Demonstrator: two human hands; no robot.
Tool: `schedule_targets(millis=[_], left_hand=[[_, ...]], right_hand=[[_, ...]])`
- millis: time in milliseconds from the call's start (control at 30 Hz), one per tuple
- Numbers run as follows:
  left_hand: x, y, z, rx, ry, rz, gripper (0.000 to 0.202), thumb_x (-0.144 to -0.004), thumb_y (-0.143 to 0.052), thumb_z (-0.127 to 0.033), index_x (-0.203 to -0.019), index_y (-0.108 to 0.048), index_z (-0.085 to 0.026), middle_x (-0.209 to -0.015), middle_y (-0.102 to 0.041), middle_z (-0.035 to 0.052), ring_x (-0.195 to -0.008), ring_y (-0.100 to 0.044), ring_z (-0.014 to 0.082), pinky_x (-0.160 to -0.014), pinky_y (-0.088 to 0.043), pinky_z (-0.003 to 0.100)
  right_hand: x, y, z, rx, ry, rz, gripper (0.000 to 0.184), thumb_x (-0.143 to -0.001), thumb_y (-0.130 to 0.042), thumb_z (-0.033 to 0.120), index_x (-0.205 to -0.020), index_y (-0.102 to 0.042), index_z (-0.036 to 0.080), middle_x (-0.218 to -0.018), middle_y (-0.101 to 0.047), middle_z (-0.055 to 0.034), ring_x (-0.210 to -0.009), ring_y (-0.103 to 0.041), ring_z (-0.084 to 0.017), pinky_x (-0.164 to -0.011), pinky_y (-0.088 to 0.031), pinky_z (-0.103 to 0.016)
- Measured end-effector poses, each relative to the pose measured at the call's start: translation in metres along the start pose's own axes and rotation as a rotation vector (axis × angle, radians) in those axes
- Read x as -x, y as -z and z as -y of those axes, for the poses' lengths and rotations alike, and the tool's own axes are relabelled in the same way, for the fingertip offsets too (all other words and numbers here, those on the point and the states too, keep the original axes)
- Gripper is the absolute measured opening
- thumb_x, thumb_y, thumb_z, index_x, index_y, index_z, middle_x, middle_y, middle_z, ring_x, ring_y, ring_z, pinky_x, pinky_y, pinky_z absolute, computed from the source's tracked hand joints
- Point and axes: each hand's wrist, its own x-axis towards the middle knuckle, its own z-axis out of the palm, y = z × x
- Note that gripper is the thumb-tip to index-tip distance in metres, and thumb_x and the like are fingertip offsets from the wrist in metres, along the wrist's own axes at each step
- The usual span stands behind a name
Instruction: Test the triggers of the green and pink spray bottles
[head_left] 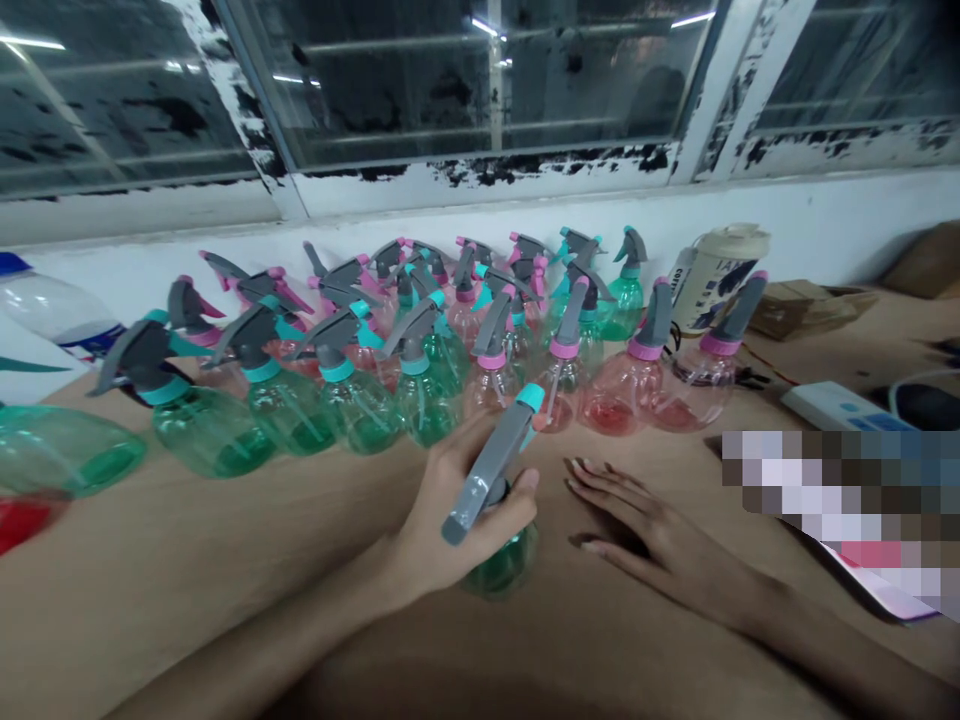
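Note:
My left hand (pixel 457 510) is wrapped round the neck of a green spray bottle (pixel 504 560), which stands on the table. Its grey trigger head with a teal nozzle shows above my fingers, and part of the body is hidden by the hand. To the right, my right hand (pixel 645 525) rests with its fingers stretched out over the tabletop, holding nothing. Just beyond both hands stands a front row of spray bottles, among them a green one with a teal collar (pixel 427 400) and a pink one with a pink collar (pixel 619 390).
More spray bottles crowd towards the wall under the window. A printed cup (pixel 720 275), a brown cardboard piece (pixel 810 310) and a white device (pixel 840 408) sit at the right. A clear bottle with a blue cap (pixel 56 305) stands far left. A blurred-out flat object (pixel 847 520) lies right.

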Motion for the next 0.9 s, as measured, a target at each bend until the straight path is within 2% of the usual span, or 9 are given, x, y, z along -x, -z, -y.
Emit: schedule_targets(millis=[200, 367, 500, 600, 700, 800, 900], left_hand=[[-0.002, -0.001, 0.001, -0.029, -0.077, -0.015, 0.004, -0.074, -0.052, -0.021, -0.076, -0.048, -0.021, -0.067, -0.049, -0.0019, -0.060, -0.049, 0.0134, -0.053, -0.043, 0.026], [-0.004, 0.001, -0.004, -0.026, -0.112, 0.011, 0.013, -0.073, -0.051, -0.022, -0.086, -0.052, -0.022, -0.073, -0.055, -0.0007, -0.065, -0.053, 0.0151, -0.059, -0.046, 0.028], [-0.002, 0.001, -0.006, -0.019, -0.083, 0.060, 0.017, -0.075, -0.051, -0.019, -0.091, -0.053, -0.021, -0.075, -0.058, -0.0009, -0.062, -0.055, 0.0132, -0.062, -0.048, 0.029], [0.000, 0.001, -0.007, -0.005, -0.021, 0.087, 0.009, -0.078, -0.050, -0.018, -0.086, -0.051, -0.020, -0.070, -0.056, -0.0026, -0.056, -0.054, 0.0104, -0.058, -0.047, 0.026], [0.000, 0.003, -0.008, -0.024, 0.011, 0.113, 0.003, -0.079, -0.048, -0.018, -0.081, -0.050, -0.020, -0.068, -0.055, -0.0024, -0.057, -0.054, 0.0113, -0.057, -0.047, 0.025], [0.000, 0.003, -0.007, -0.037, -0.064, 0.058, 0.004, -0.079, -0.048, -0.018, -0.082, -0.049, -0.020, -0.070, -0.054, -0.0016, -0.058, -0.053, 0.0117, -0.058, -0.046, 0.026], [0.000, 0.001, -0.005, -0.045, -0.096, -0.003, 0.008, -0.078, -0.050, -0.021, -0.073, -0.043, -0.021, -0.067, -0.049, -0.0018, -0.061, -0.051, 0.0131, -0.054, -0.044, 0.026]], right_hand=[[0.000, 0.001, 0.000, -0.017, -0.011, -0.007, 0.058, -0.086, -0.048, 0.042, -0.138, -0.031, 0.024, -0.144, -0.035, -0.0042, -0.133, -0.028, -0.021, -0.108, -0.027, -0.045], [0.001, 0.002, 0.001, -0.010, 0.001, -0.013, 0.058, -0.086, -0.048, 0.042, -0.139, -0.031, 0.024, -0.144, -0.035, -0.0042, -0.133, -0.027, -0.021, -0.109, -0.026, -0.044], [0.002, 0.000, -0.001, -0.002, 0.011, -0.030, 0.058, -0.086, -0.049, 0.041, -0.139, -0.030, 0.024, -0.143, -0.036, -0.0048, -0.133, -0.028, -0.021, -0.108, -0.029, -0.046], [0.002, -0.002, -0.002, 0.001, 0.022, -0.029, 0.058, -0.087, -0.048, 0.041, -0.139, -0.030, 0.024, -0.143, -0.036, -0.0046, -0.133, -0.028, -0.021, -0.107, -0.029, -0.047], [0.002, -0.001, -0.002, -0.009, 0.029, -0.039, 0.057, -0.086, -0.049, 0.040, -0.138, -0.031, 0.025, -0.143, -0.037, -0.0042, -0.133, -0.029, -0.022, -0.107, -0.029, -0.048], [0.001, 0.000, -0.001, -0.012, 0.022, -0.033, 0.057, -0.086, -0.049, 0.040, -0.138, -0.031, 0.025, -0.143, -0.037, -0.0048, -0.133, -0.029, -0.022, -0.107, -0.028, -0.048], [0.001, 0.003, -0.002, -0.019, 0.005, -0.006, 0.056, -0.087, -0.048, 0.041, -0.138, -0.033, 0.024, -0.142, -0.038, -0.0051, -0.132, -0.030, -0.022, -0.107, -0.029, -0.047]])
